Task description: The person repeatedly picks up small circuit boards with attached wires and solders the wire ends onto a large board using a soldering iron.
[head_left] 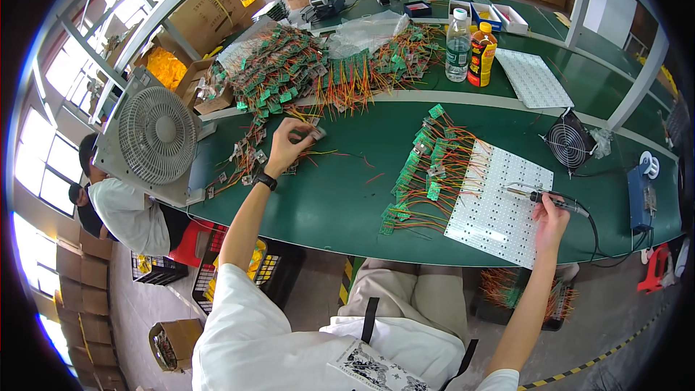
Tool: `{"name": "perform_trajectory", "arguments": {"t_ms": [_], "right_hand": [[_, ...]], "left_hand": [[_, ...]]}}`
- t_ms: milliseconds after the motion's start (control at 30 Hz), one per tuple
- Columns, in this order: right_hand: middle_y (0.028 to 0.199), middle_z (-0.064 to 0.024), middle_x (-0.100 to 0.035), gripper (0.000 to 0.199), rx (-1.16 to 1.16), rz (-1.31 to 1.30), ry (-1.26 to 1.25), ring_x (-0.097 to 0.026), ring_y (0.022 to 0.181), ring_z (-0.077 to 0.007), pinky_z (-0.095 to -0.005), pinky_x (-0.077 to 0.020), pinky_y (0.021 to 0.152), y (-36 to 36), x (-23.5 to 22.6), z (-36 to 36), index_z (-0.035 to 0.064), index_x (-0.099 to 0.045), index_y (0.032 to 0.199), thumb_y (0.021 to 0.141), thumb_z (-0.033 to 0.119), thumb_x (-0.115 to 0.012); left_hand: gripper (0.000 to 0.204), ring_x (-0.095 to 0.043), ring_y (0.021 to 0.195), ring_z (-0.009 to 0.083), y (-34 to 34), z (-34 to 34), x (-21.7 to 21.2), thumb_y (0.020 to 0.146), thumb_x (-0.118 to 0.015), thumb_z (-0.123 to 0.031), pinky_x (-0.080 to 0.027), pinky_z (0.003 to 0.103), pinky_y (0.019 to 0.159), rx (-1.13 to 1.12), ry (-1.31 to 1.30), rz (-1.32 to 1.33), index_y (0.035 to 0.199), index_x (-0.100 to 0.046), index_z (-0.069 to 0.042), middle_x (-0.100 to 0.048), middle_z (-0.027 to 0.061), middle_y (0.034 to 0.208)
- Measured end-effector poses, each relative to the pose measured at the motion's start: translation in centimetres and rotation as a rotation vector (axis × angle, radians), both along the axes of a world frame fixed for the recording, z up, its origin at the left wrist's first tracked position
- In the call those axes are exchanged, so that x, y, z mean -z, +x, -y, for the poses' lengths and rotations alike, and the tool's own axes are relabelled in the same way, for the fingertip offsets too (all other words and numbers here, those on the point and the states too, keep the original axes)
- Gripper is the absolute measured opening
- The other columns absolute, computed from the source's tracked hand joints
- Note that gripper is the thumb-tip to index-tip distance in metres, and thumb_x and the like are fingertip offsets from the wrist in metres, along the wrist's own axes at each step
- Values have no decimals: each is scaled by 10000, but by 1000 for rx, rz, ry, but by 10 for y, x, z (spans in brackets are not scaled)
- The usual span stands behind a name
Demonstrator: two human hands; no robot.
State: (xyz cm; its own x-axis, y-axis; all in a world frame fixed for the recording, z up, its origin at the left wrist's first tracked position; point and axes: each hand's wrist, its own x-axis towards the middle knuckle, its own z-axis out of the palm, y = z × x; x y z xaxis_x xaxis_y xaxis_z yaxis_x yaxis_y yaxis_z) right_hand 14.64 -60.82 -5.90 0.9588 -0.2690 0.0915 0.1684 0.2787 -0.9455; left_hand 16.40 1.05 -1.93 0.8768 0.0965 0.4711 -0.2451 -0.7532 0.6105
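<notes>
Here, right hand — soldering iron, crate of boards

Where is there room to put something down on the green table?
Biggest: green table between the left hand and the wired boards along the nearer white panel, despite stray wires. Smaller: between that panel and the blue device; mind the cable. It's crowded beyond that hand, with heaped boards.
</notes>
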Motion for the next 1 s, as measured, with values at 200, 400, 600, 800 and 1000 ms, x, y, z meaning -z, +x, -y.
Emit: {"name": "perform_trajectory", "arguments": {"t_ms": [200,400,600,800,1000], "right_hand": [[676,-72,-616,195,9,3,13,-542,508,-134,-247,-387,482,1,1,-2,-23,-634,973,865,131,-683],[678,-73,-620,191,-2,6,14,-544,508,-135,-246,-389,482,2,1,-2,-23,-635,975,866,126,-685],[687,-73,-620,205,-5,4,27,-544,519,-131,-245,-394,490,1,-5,-6,-28,-632,993,864,122,-685],[690,-70,-615,213,-14,-16,18,-545,537,-126,-245,-397,499,-2,-2,1,-29,-628,1003,868,127,-681],[692,-69,-616,214,1,-7,40,-545,544,-127,-250,-397,501,0,-3,-5,-27,-628,1003,864,126,-685]], "left_hand": [[260,-625,961,189,-5,-2,2,803,-678,-84,-526,322,791,-73,-4,-3,1057,-648,-32,-616,78,1048],[322,-643,861,187,8,7,10,816,-716,-160,-521,334,799,-177,-16,-207,1061,-619,26,-673,93,886],[593,-617,887,176,16,4,8,755,-769,-61,-523,316,794,-152,-330,-196,1264,-474,16,-626,100,979],[429,-604,869,139,17,7,-20,793,-698,-13,-505,287,805,-48,-436,-221,1196,-550,-1,-607,72,984],[273,-610,806,96,11,15,-18,813,-624,-27,-492,257,734,73,-221,-331,1083,-636,17,-614,45,985]]}}
